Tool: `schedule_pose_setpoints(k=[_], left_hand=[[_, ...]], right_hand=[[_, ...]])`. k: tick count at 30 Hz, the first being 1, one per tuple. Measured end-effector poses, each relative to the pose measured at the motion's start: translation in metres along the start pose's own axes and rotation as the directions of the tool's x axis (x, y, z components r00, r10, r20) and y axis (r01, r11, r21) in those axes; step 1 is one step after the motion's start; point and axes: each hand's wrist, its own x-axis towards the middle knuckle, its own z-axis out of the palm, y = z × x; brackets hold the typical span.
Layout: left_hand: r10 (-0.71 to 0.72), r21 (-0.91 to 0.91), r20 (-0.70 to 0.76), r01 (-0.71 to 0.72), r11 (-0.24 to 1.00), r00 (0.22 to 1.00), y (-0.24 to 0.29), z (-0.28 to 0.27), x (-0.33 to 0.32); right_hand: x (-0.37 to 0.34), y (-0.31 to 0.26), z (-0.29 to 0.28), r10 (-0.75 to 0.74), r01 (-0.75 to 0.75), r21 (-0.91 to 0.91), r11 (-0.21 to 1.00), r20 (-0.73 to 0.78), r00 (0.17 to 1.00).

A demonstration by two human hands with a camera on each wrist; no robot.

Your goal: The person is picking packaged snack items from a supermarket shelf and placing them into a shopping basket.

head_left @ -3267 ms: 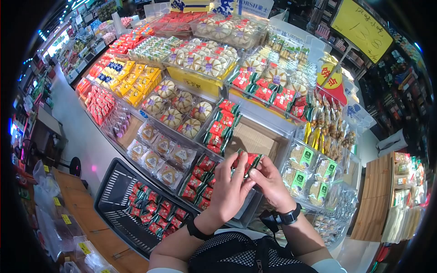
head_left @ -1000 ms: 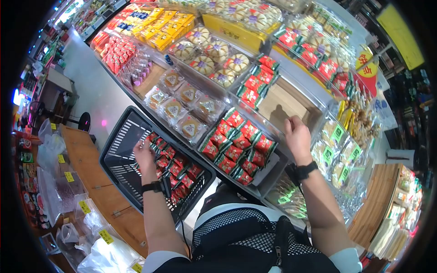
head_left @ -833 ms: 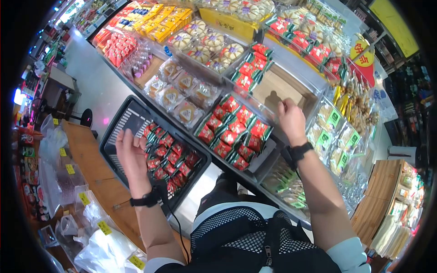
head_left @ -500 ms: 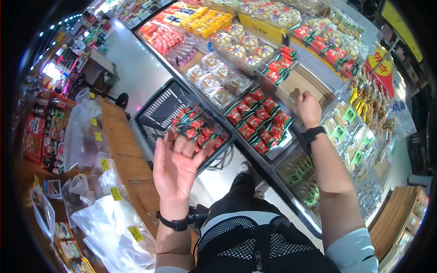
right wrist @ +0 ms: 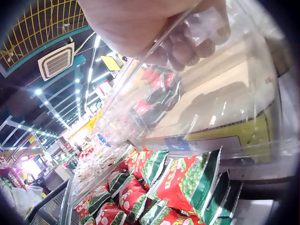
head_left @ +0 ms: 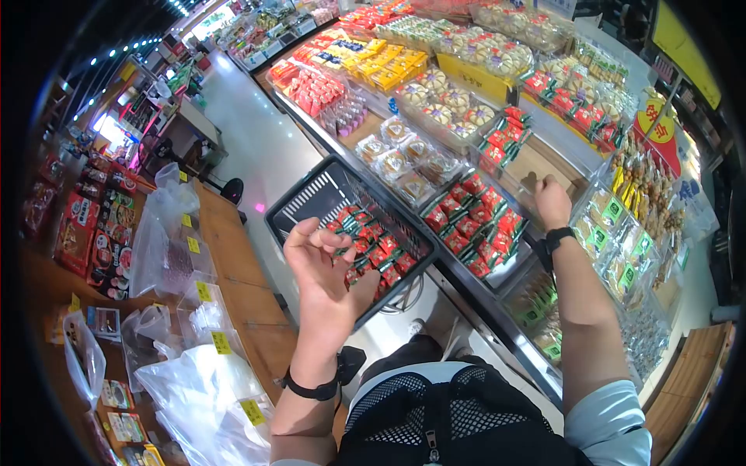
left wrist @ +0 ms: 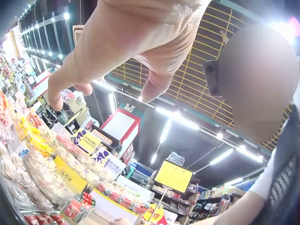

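Observation:
My left hand point(head_left: 318, 272) is raised over the near side of a dark plastic basket point(head_left: 307, 186), fingers loosely bent and holding nothing. Inside the basket lie several red-and-green snack packets point(head_left: 381, 252). In the left wrist view the same hand point(left wrist: 136, 42) spreads its thumb away from the fingers. My right hand point(head_left: 552, 200) grips the top edge of a clear plastic divider point(right wrist: 140, 65); its curled fingers point(right wrist: 185, 49) show through the plastic. Just in front of that divider, more snack packets point(right wrist: 183, 183) fill a bin, with pea pictures on their wrappers.
Behind the divider a cardboard-bottomed bin point(head_left: 536, 159) holds packets point(head_left: 505, 138) at its left end. Round wrapped cakes point(head_left: 396, 163) and green-labelled packs point(head_left: 610, 213) flank these bins. On the left runs a wooden counter point(head_left: 241, 268) with plastic bags point(head_left: 206, 392). A yellow price sign point(left wrist: 172, 176) stands behind.
Both hands held a red packet together at first; then they parted. The left hand reached over the basket and drew back toward the body, palm turning up. The right hand stays at the divider.

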Motion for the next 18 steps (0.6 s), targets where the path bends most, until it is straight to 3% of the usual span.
schedule_pose_setpoints(k=[5,7,9,12,14,16,17,18], left_hand=[[0.042,0.058,-0.037,-0.04,0.998,0.998,0.017,-0.028,0.024],[0.155,-0.075,0.041,-0.151,0.986,0.987,0.042,-0.038,0.024],[0.089,-0.395,-0.058,-0.105,0.912,0.994,0.069,-0.026,0.02],[0.108,-0.477,0.004,-0.093,0.874,0.994,0.065,-0.031,0.027],[0.219,-0.496,0.269,-0.06,0.866,0.938,0.069,-0.039,0.03],[0.322,-0.526,0.495,-0.016,0.85,0.807,0.071,-0.04,0.037],[0.37,-0.525,0.594,-0.005,0.851,0.714,0.078,-0.039,0.039],[0.395,-0.559,0.6,0.012,0.829,0.696,0.081,-0.03,0.037]], right_hand=[[0.0,-0.002,0.004,0.017,-0.017,-0.014,1.0,-0.002,1.0],[-0.008,0.0,0.007,-0.005,0.004,-0.024,1.0,-0.023,1.0],[-0.012,-0.002,0.007,0.024,-0.024,-0.035,0.999,0.01,1.0],[-0.026,-0.004,0.008,0.06,-0.058,-0.055,0.997,0.03,0.998],[-0.023,-0.012,0.01,0.047,-0.045,-0.06,0.997,0.032,0.998],[-0.028,-0.013,0.01,0.056,-0.054,-0.067,0.996,0.028,0.998],[-0.029,-0.017,0.01,0.052,-0.05,-0.052,0.997,0.03,0.998],[-0.028,-0.016,0.009,0.072,-0.069,-0.093,0.993,0.024,0.997]])
